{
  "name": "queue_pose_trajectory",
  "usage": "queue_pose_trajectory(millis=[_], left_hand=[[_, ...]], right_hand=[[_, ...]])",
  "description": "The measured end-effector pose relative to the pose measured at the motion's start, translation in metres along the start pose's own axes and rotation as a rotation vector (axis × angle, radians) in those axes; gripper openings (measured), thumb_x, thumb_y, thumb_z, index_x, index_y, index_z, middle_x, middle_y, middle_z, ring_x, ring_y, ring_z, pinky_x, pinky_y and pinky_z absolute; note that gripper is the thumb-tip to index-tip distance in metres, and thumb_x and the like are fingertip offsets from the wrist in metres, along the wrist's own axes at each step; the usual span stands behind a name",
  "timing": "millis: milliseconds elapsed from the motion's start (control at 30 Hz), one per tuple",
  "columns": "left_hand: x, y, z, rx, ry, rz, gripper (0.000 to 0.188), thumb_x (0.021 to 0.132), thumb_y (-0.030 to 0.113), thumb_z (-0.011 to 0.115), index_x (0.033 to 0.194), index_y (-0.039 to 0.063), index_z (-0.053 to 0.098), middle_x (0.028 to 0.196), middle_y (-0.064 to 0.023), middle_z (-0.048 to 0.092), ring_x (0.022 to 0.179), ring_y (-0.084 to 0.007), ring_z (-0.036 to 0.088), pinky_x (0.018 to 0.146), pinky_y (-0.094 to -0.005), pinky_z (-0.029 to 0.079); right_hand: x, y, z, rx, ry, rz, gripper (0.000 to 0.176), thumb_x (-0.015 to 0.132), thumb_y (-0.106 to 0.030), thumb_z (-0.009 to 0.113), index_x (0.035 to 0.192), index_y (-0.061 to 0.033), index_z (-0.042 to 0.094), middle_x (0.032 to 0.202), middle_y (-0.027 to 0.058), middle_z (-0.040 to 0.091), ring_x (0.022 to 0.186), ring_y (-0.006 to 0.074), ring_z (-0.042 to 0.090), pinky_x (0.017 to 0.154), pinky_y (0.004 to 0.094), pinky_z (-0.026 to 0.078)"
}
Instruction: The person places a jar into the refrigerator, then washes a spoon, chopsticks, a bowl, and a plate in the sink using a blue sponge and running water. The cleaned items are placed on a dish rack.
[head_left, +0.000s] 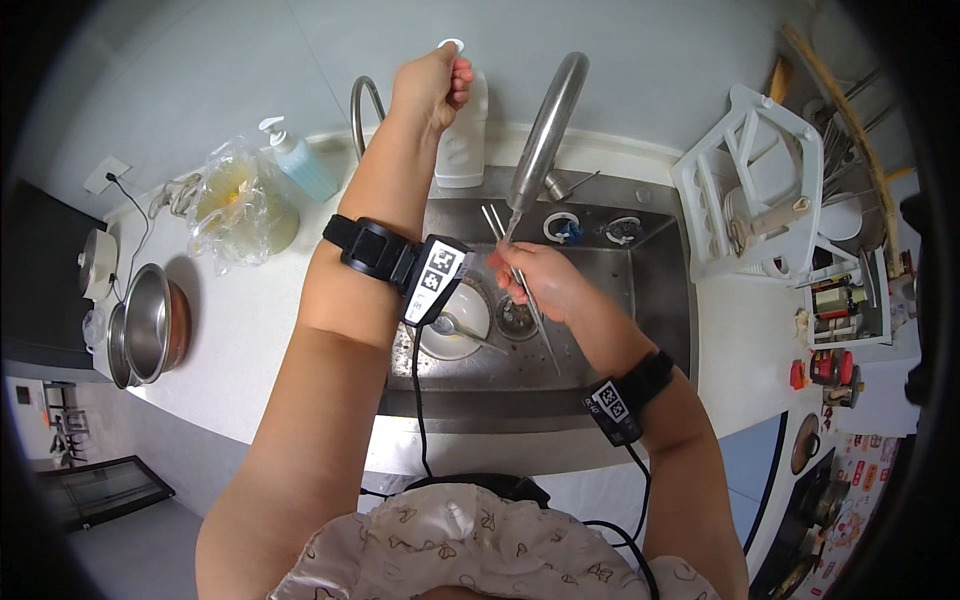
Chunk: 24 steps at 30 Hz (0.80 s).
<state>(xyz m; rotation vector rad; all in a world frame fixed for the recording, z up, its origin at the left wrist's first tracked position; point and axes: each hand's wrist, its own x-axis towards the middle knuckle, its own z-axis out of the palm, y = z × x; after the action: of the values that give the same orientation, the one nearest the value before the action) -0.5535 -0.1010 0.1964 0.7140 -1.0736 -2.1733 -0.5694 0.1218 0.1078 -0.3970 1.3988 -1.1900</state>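
My right hand (544, 277) grips a pair of slim metal chopsticks (541, 330) over the stainless steel sink (600, 352). Water runs onto the fingers from the spout of the curved faucet (551, 127). Against the back wall, my left hand (433, 86) is closed at the top of a white plastic bottle (461, 154); its thumb rests on a round white cap (451, 46). The hand hides the bottle's neck. Below my left forearm, a white bowl (450, 300) with a metal spoon (469, 334) sits in the sink, partly covered by the wrist device.
Left on the counter stand a blue soap pump bottle (304, 165), a plastic-wrapped container (244, 202) and metal basins (154, 322). A second thin faucet (364, 105) rises behind my left forearm. At right is a white dish rack (694, 202). Cables hang from both wrist devices.
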Motion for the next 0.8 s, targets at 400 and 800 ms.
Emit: queue_pose_trajectory(millis=[400, 800], left_hand=[[0.005, -0.001, -0.006, -0.030, -0.030, -0.017, 0.024, 0.088, 0.018, 0.047, 0.078, -0.003, 0.049, 0.068, -0.0155, 0.058, 0.054, -0.0168, 0.059, 0.045, -0.0218, 0.051], [0.004, 0.007, -0.007, 0.039, -0.123, 0.053, 0.027, 0.089, 0.022, 0.047, 0.067, 0.007, 0.047, 0.054, -0.0004, 0.045, 0.043, -0.0056, 0.033, 0.037, -0.0178, 0.024]], right_hand=[[-0.001, 0.008, -0.001, 0.020, 0.002, 0.024, 0.032, 0.091, -0.028, 0.041, 0.089, 0.0021, 0.051, 0.063, 0.0049, 0.047, 0.047, 0.0090, 0.037, 0.041, 0.0215, 0.030], [0.004, 0.015, -0.004, 0.004, -0.013, 0.006, 0.034, 0.091, -0.029, 0.040, 0.090, 0.0038, 0.050, 0.063, 0.0047, 0.047, 0.047, 0.0080, 0.037, 0.041, 0.0208, 0.030]])
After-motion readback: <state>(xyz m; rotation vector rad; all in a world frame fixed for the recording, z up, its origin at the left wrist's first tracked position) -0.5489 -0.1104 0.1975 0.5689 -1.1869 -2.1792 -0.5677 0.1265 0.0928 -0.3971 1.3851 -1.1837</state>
